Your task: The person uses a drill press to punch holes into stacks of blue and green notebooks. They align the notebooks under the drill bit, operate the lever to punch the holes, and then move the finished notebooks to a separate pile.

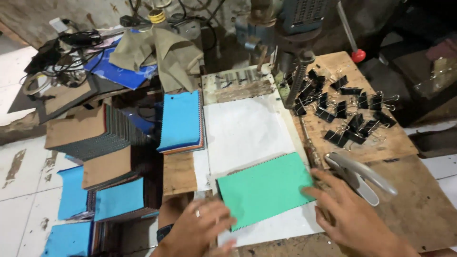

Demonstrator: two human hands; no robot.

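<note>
A: Report left side.
B: Left hand, fingers spread flat, presses the near-left corner of the green swatch stack lying on the white work plate.
A: Right side?
B: Right hand, open and holding nothing, touches the stack's right edge, beside the binder clips.

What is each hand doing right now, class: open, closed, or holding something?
Left hand: open, fingers spread, touching the green swatch stack.
Right hand: open, fingertips on the stack's right edge, holding nothing.
</note>
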